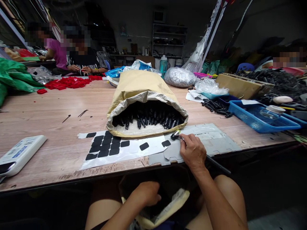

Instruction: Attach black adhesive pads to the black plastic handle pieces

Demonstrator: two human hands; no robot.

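Note:
My right hand is closed around a small hammer, its metal head over the grey board and its dark handle running toward the table edge. My left hand is below the table, at the mouth of an open paper sack between my knees; its fingers are mostly hidden. On the table, a tan paper sack lies on its side, its mouth facing me and full of black pointed pen-like parts. Black rounded-square stickers sit on a white sheet before it.
A white box-shaped device lies at left. Red pieces and a green bag are farther back. At right are a blue basket, black parts and a cardboard box. Two people sit across at the left.

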